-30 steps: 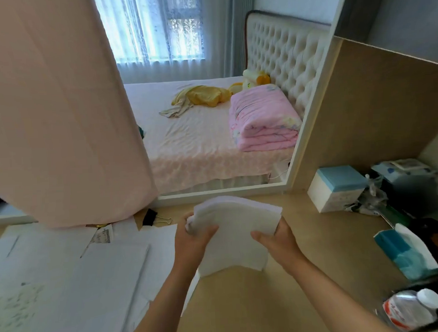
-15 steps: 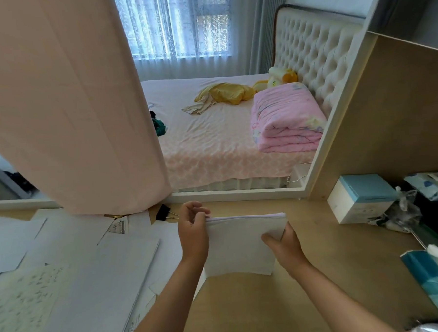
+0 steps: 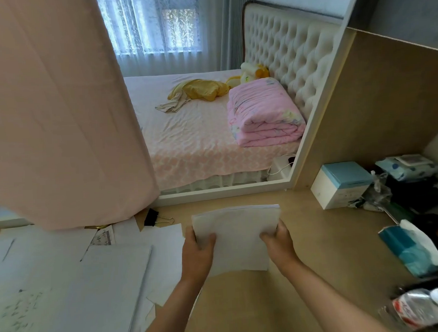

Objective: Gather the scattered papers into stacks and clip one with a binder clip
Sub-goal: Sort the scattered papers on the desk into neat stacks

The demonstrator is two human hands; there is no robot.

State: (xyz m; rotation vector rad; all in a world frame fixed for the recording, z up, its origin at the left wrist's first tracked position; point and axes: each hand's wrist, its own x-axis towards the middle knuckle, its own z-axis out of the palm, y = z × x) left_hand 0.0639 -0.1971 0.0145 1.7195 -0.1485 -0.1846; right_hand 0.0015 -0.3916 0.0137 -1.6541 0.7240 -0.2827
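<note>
Thumbs (image 3: 207, 239) press on the near face of a stack of paper (image 3: 238, 237), one at each side edge. The other fingers curl out of sight behind it, so both hands grasp the stack. The left hand (image 3: 198, 254) holds its left edge and the right hand (image 3: 280, 244) its right edge. The stack is tilted over a light wooden desk (image 3: 323, 239); whether its lower edge touches the desk cannot be told. Left of the stack, loose sheets (image 3: 112, 275) lie scattered and overlapping on the desk. Beyond the stack's upper left corner, a black binder clip (image 3: 151, 217) lies on the desk, touched by neither hand, just beside the hem of a pink curtain (image 3: 57, 110). Right of the stack sit a blue-topped white box (image 3: 340, 184), a teal tissue pack (image 3: 411, 248) and, nearer, a plastic bottle (image 3: 421, 310). Far beyond the stack is a bed (image 3: 199, 141) with a folded pink quilt (image 3: 263, 115).
</note>
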